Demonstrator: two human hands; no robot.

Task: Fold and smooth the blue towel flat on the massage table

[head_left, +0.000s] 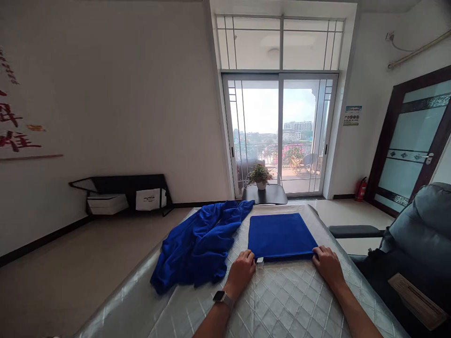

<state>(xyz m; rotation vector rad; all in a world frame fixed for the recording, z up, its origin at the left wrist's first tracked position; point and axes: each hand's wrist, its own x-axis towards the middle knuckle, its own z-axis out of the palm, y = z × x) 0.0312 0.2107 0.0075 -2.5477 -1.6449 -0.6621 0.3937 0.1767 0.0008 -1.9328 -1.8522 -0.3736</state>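
A blue cloth folded into a neat square [280, 236] lies on the quilted grey table cover [282, 300]. My left hand [241, 272], with a watch on its wrist, grips the square's near left corner, beside a small white tag. At the near right corner my right hand [327, 265] has its fingers curled over the folded edge. A heap of crumpled blue cloth [200, 244] lies to the left of the square, hanging over the table's left side.
A small dark table with a potted plant [260, 177] stands beyond the table's far end, before glass sliding doors. A grey armchair [416, 239] is close on the right. A low black shelf [123, 192] stands against the left wall.
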